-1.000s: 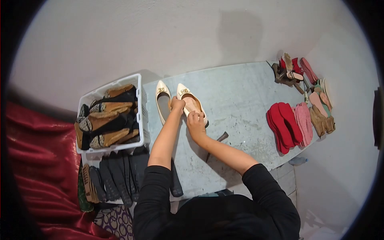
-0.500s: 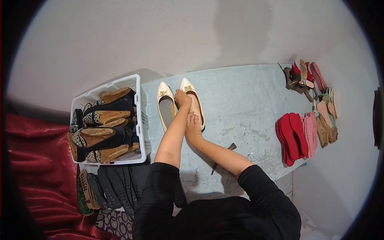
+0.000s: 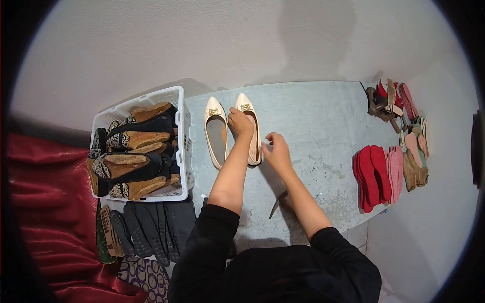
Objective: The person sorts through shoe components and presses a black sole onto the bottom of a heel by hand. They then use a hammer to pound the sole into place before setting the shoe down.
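Observation:
Two cream pointed flat shoes with gold buckles lie side by side on the table, toes away from me: the left shoe (image 3: 208, 121) and the right shoe (image 3: 256, 121). My left hand (image 3: 240, 123) grips the inner side of the right shoe near its buckle, fingers closed on the edge and partly hidden. A pinkish insole lies inside the right shoe; the left shoe shows a grey lining. Just right of that shoe's heel, my right hand (image 3: 279, 155) is off it, fingers apart and slightly bent, holding nothing. A dark hammer (image 3: 277, 204) lies near my right forearm.
At left, a white plastic basket (image 3: 188, 151) holds black shoes on wooden lasts. Black soles (image 3: 144, 230) lie below it. Red insoles (image 3: 373, 177) and pink insoles (image 3: 395, 169) are stacked at right. Tools and scraps (image 3: 386, 103) sit in the far right corner. Walls stand behind and right.
My right hand has come out of the right shoe and moved right, its fingers now apart. My left hand stays at the shoe. More of the pinkish insole shows.

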`<action>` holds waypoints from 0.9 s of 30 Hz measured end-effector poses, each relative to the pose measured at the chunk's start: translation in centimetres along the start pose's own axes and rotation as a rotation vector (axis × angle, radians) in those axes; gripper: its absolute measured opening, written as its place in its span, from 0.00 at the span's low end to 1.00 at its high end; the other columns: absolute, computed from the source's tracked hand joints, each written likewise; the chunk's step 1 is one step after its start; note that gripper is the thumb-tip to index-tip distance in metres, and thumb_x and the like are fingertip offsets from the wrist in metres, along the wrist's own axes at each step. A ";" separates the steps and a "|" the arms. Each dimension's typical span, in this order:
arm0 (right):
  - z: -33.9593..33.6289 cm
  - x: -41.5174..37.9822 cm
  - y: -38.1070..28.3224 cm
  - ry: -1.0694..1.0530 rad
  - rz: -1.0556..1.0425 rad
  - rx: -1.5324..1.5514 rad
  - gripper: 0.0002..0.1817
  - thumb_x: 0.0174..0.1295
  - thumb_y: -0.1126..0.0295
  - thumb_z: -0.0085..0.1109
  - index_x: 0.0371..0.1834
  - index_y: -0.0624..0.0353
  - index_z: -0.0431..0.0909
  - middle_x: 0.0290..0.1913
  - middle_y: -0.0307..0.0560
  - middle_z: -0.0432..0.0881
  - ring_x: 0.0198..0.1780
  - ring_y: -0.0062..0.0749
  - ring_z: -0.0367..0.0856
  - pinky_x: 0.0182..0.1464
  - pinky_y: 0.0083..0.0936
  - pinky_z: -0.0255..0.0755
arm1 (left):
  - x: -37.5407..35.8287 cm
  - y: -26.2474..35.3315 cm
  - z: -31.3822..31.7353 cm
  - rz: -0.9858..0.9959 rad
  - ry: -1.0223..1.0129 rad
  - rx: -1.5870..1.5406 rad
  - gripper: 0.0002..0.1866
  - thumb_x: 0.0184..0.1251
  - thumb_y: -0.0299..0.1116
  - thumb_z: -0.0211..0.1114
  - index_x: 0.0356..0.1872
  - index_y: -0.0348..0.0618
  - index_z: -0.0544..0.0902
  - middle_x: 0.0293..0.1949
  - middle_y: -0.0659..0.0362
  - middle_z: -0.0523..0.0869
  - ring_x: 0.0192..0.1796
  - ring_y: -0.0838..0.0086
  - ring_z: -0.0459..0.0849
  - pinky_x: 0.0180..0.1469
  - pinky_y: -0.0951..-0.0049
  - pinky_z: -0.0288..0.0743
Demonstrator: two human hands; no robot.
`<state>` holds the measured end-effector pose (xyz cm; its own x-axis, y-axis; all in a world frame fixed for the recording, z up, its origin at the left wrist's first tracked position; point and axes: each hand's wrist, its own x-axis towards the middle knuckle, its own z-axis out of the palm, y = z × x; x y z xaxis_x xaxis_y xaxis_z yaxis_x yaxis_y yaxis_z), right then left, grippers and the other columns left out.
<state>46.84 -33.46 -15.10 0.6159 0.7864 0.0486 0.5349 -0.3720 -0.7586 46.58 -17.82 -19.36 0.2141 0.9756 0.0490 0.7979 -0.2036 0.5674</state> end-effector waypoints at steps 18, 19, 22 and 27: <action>3.9 1.9 2.0 -0.133 0.389 0.205 0.24 0.51 0.53 0.57 0.51 0.50 0.76 0.44 0.55 0.80 0.47 0.46 0.78 0.49 0.32 0.70 | -1.4 1.4 -2.3 0.142 0.117 0.279 0.20 0.48 0.27 0.61 0.43 0.41 0.66 0.44 0.54 0.69 0.47 0.61 0.70 0.47 0.66 0.65; 3.9 1.9 2.0 -0.131 0.387 0.205 0.24 0.51 0.53 0.57 0.51 0.50 0.76 0.44 0.55 0.80 0.47 0.46 0.78 0.49 0.32 0.70 | -1.4 1.2 -2.2 0.144 0.119 0.279 0.20 0.48 0.27 0.61 0.43 0.41 0.66 0.44 0.54 0.69 0.47 0.61 0.70 0.47 0.66 0.65; 4.0 2.3 2.8 -0.176 0.373 0.239 0.24 0.52 0.53 0.56 0.51 0.52 0.76 0.43 0.57 0.80 0.46 0.46 0.79 0.48 0.31 0.71 | -1.7 0.8 -1.9 0.215 0.163 0.225 0.17 0.51 0.27 0.59 0.42 0.42 0.67 0.41 0.55 0.71 0.45 0.62 0.72 0.46 0.65 0.66; 4.2 2.7 3.1 -0.205 0.354 0.252 0.22 0.53 0.55 0.56 0.50 0.54 0.77 0.42 0.55 0.81 0.45 0.44 0.80 0.48 0.31 0.71 | -1.5 0.8 -1.7 0.211 0.149 0.201 0.14 0.53 0.26 0.57 0.42 0.42 0.66 0.39 0.55 0.72 0.45 0.62 0.74 0.46 0.65 0.68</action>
<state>47.74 -30.39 -19.99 0.5943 0.7233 -0.3516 0.1403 -0.5237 -0.8402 45.91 -19.35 -17.57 0.3140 0.9084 0.2761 0.8428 -0.4006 0.3594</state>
